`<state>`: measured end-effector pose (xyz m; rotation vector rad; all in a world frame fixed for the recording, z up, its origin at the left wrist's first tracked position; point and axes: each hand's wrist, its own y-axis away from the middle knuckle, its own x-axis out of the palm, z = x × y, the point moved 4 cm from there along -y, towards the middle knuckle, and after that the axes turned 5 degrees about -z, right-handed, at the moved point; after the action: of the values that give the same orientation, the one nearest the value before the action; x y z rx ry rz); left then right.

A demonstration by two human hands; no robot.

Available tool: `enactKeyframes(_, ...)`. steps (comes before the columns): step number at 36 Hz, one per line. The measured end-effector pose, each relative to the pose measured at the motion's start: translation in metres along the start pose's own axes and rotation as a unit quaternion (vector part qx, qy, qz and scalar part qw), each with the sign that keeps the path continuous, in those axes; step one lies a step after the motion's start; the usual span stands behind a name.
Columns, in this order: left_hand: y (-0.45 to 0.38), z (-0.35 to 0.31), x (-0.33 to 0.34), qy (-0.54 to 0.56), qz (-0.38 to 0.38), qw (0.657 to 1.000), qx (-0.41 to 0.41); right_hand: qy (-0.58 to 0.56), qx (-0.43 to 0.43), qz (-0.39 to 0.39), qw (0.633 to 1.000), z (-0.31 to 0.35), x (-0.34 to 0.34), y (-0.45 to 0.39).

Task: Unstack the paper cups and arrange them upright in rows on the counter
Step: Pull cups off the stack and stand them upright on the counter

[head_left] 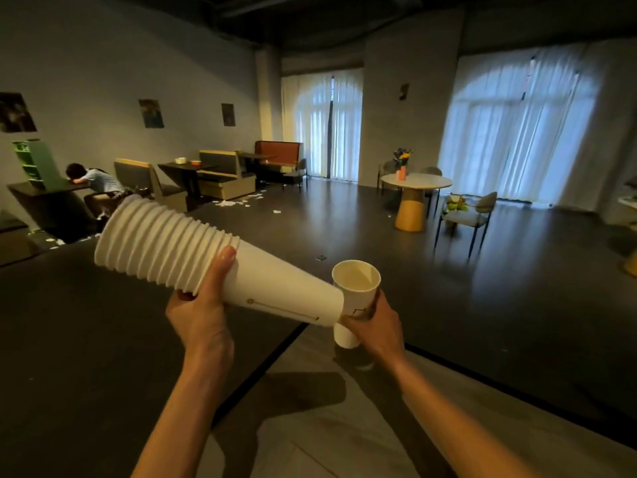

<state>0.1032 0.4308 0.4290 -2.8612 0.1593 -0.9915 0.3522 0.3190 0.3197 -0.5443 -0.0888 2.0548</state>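
The right hand (374, 326) curled round a single cup (355, 294), upright, mouth up and nothing inside it, held above the counter (86, 357) near its inner edge. The left hand (203, 312) gripped the stack (206, 260), thumb up over its side, fingers wrapped beneath. The cups were plain white paper; the stack's rims showed as close ridges, and a thin line marked its outermost cup. The stack lay almost level above the counter, its long axis running from the narrow base, touching the single cup, up-left to the open mouths.
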Motion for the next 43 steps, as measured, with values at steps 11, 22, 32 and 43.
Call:
enactKeyframes(11, -0.035, 0.090, -0.056, -0.109, 0.032, 0.988, -0.101, 0.047, 0.037, 0.018, 0.998, -0.033, 0.079, -0.059)
enactKeyframes(22, -0.027, 0.122, -0.068, -0.094, 0.042, 0.981, -0.167, 0.049, 0.019, 0.024, 0.998, -0.039, 0.099, -0.075)
enactKeyframes(32, -0.013, 0.139, -0.070, -0.066, 0.079, 0.975, -0.195, 0.087, 0.071, 0.091, 0.989, -0.058, 0.087, -0.058)
enactKeyframes(43, 0.000, 0.154, -0.048, -0.036, 0.117, 0.970, -0.212, -0.019, 0.213, 0.310, 0.926, -0.023, 0.050, 0.023)
